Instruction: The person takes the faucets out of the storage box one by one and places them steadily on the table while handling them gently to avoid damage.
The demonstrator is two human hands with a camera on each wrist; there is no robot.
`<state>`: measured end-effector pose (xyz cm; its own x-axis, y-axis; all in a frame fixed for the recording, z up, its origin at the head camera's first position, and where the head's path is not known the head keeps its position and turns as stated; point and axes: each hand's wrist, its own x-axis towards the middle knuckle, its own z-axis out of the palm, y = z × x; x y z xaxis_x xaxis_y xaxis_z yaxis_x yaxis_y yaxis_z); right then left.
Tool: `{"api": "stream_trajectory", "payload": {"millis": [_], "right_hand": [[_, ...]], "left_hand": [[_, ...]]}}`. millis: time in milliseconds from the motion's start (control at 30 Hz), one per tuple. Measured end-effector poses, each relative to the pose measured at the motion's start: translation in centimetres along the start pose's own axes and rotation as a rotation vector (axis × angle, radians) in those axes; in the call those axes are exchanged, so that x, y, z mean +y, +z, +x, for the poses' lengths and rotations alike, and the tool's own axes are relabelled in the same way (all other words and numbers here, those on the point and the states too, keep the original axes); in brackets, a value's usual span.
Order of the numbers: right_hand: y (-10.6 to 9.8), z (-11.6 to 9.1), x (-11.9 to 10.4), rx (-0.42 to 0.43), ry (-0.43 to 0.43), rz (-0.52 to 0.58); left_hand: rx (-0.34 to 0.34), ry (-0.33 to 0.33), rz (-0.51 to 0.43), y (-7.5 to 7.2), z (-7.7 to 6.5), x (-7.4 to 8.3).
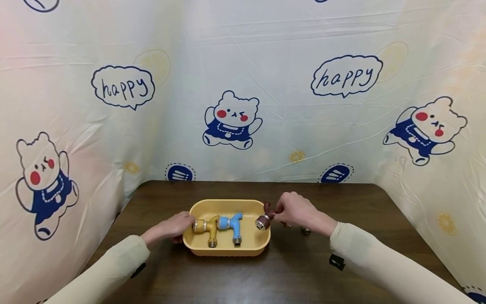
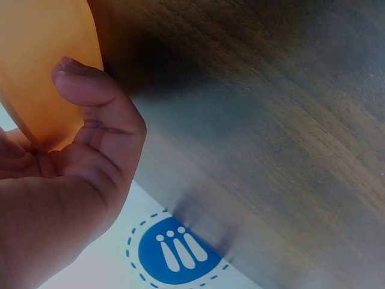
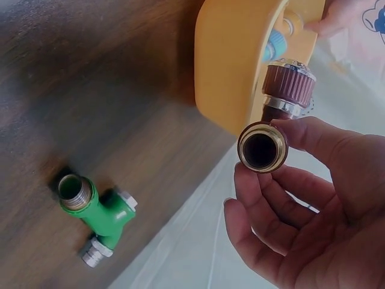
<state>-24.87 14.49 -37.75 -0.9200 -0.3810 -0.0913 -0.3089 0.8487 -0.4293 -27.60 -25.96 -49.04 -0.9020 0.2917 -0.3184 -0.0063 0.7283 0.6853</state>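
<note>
My right hand (image 1: pixel 300 211) pinches a dark brown faucet (image 3: pixel 289 84) with a ribbed knob, held at the right rim of a yellow basin (image 1: pixel 228 252). In the right wrist view the faucet's round threaded opening faces the camera. Around the basin's left edge my left hand (image 1: pixel 177 224) has its fingers curled, gripping the wall. Inside the basin lie a yellow faucet (image 1: pixel 211 228) and, to its right, a blue faucet (image 1: pixel 236 227). A green faucet (image 3: pixel 105 211) lies on the table right of the basin; in the head view my right hand mostly hides it.
The dark wooden table (image 1: pixel 243 280) carries the basin near its middle. Light fabric (image 1: pixel 243 55) printed with bears and "happy" bubbles hangs behind and along both sides of the table.
</note>
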Motion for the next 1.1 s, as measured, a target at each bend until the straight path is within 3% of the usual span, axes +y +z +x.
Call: {"api": "stream_trajectory", "payload": {"millis": [133,200,267,300,433,533,667,833,1000,1100], "right_hand": [[-0.1,0.0,0.2,-0.001,0.000,0.004],[-0.1,-0.1,0.4,0.007,-0.007,-0.002],[-0.1,-0.2,0.5,0.012,-0.012,-0.006],[-0.1,-0.2,0.6,0.012,-0.014,-0.005],[-0.2,-0.5,0.8,0.014,-0.016,-0.005],[-0.4,-0.7,1.0,0.015,-0.018,-0.002],[-0.6,-0.8,1.2,0.016,-0.014,0.003],[-0.8,-1.0,1.5,0.022,-0.013,0.009],[-0.8,-1.2,1.8,0.024,-0.005,0.008],[-0.9,-1.3,2.0,0.018,0.005,0.016]], "left_hand": [[-0.022,0.029,0.010,0.3,2.4,-3.4],[-0.014,0.002,-0.012,0.5,3.1,-4.2],[0.018,-0.020,0.005,0.4,1.3,-1.7],[0.019,-0.026,-0.005,0.4,1.0,-1.2],[0.034,-0.049,-0.018,0.4,0.9,-1.0],[0.012,0.009,-0.002,0.5,2.4,-3.1],[0.010,0.078,0.040,0.3,0.9,-1.4],[-0.006,0.045,0.024,0.2,1.6,-2.2],[-0.016,-0.019,-0.013,0.4,3.5,-4.3],[-0.010,-0.031,-0.024,0.5,3.7,-4.5]]}}
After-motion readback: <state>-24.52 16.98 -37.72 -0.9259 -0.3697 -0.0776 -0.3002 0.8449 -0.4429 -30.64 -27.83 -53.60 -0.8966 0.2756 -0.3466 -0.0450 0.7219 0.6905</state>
